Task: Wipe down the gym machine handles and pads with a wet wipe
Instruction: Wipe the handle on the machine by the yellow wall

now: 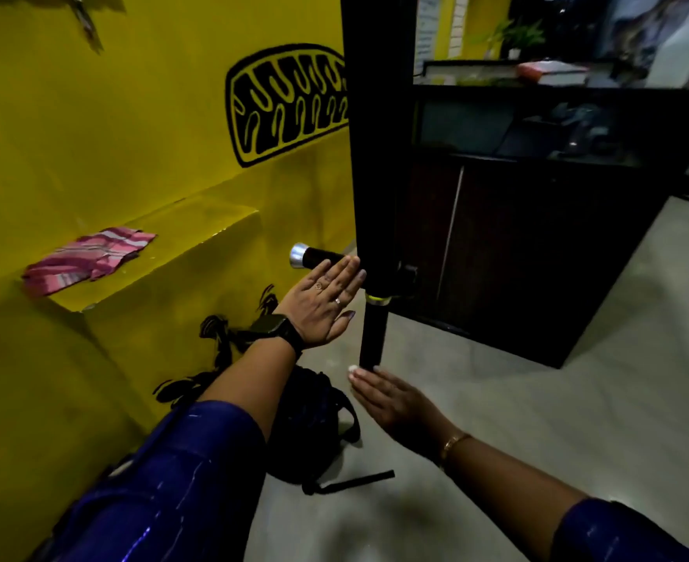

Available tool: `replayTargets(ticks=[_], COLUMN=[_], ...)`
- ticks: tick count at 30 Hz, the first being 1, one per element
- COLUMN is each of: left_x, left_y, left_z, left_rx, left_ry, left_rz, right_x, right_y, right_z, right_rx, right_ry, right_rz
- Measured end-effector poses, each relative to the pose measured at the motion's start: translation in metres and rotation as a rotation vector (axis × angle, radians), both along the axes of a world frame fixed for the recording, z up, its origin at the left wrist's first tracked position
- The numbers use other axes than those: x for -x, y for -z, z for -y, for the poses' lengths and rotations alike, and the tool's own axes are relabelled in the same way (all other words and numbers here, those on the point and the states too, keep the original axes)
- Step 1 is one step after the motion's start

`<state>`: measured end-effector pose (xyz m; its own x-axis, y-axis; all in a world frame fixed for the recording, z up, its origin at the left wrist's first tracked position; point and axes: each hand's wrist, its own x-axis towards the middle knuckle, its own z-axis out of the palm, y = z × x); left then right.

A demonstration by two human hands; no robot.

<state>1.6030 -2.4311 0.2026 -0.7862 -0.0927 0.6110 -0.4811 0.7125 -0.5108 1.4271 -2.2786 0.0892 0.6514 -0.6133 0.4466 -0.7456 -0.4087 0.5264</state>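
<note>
Black horizontal handle (318, 256) lies against the left hand (320, 304), fingers straight; right hand (395, 403), fingers flat, meets vertical handle's (373, 338) end.

Blue sleeves (196, 460), blk watch (271, 328) + rings (319, 285) L, gold bangle (452, 442) R.

Lays flat left hand (321, 304) against handle (314, 256) jutting left of post (375, 176); holds right hand (395, 403), fingers straight, just below post's lower end.
</note>
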Motion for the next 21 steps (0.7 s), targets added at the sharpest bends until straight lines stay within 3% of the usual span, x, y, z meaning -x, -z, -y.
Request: replayTargets(ticks=[3, 9, 16, 21], left_x=[-0.01, -0.01, -0.011, -0.006], left_y=[0.008, 0.007, 0.005, 0.006], left_z=[0.005, 0.006, 0.01, 0.011], left_rx=[-0.024, -0.043, -0.035, -0.061], left_ry=[0.027, -0.042, -0.052, -0.028], left_rz=[0.008, -0.081, -0.064, -0.087], right_x=[-0.009, -0.023, -0.011, -0.027], right_y=[0.014, -0.049, -0.007, -0.018], right_z=[-0.011, 0.006, -0.01, 0.0], right_rx=[-0.06, 0.023, -0.098, -0.111], right_ry=[-0.014, 0.169, 0.105, 0.082], right_rz=[-0.019, 0.218, -0.025, 0.028])
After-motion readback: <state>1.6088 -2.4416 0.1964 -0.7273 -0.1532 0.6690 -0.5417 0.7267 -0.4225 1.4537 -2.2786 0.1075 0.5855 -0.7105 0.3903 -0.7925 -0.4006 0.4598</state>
